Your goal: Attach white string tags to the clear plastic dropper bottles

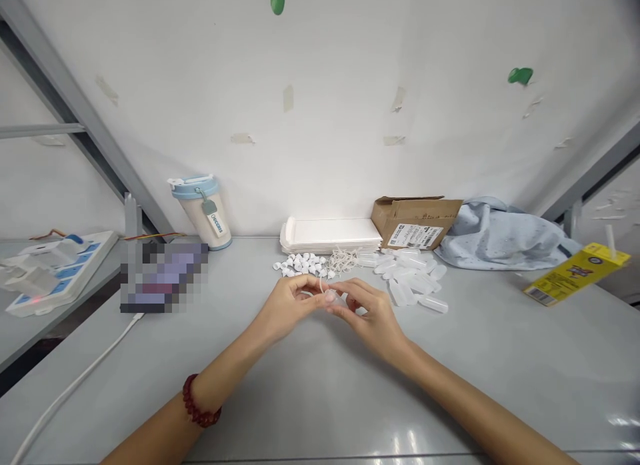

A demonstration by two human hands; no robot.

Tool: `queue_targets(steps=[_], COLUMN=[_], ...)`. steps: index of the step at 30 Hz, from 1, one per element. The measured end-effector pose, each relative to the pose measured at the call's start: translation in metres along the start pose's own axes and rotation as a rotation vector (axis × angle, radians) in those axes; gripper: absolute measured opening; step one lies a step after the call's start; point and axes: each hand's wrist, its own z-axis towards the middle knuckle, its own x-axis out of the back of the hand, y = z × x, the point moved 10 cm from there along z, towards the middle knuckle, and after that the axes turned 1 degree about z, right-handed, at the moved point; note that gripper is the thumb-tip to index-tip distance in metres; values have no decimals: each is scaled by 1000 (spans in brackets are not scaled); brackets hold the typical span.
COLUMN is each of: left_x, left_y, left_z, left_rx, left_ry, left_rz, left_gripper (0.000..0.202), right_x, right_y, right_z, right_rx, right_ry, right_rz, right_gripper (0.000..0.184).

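Note:
My left hand [290,308] and my right hand [373,316] meet over the middle of the table, fingers bent in a pinch. Between their fingertips is a small translucent plastic tube [337,300], largely covered by the fingers. A thin whitish strip [321,285] curves up beside my left fingertips; where its ends go is hidden. Just beyond my hands lie a heap of small white caps [303,262] and a tangle of thin off-white loops [343,259]. Several more translucent tubes [410,278] are piled to the right, one lying closer to me.
Behind the piles are stacked white trays [335,233], an open cardboard box [423,221] and pale blue cloth [500,235]. A yellow drink carton [577,273] stands at the right. Leftward are a tumbler [203,211], a blurred-out device [167,275], its white cable [80,378] and a power strip [70,278].

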Motion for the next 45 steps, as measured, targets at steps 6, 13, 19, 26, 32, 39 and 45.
queue_targets(steps=[6, 13, 19, 26, 32, 39, 45], left_x=[1, 13, 6, -27, -21, 17, 27], left_y=[5, 8, 44, 37, 41, 22, 6], left_z=[1, 3, -19, -25, -23, -14, -13], left_rx=[-38, -84, -466, -596, -585, -326, -209], left_ry=[-25, 59, 205, 0, -28, -112, -178], left_rz=[66, 155, 682, 972, 980, 1024, 1036], left_gripper=[22, 28, 37, 41, 36, 43, 41], right_x=[-7, -17, -13, -22, -38, -49, -62], right_y=[1, 7, 22, 34, 37, 14, 6], right_z=[-1, -1, 0, -4, -3, -3, -8], right_rx=[-21, -126, -251, -389, -443, -206, -65], right_ry=[-46, -85, -34, -70, -172, -324, -405], right_rz=[-36, 9, 132, 353, 471, 78, -43], right_gripper=[23, 23, 37, 31, 34, 32, 48])
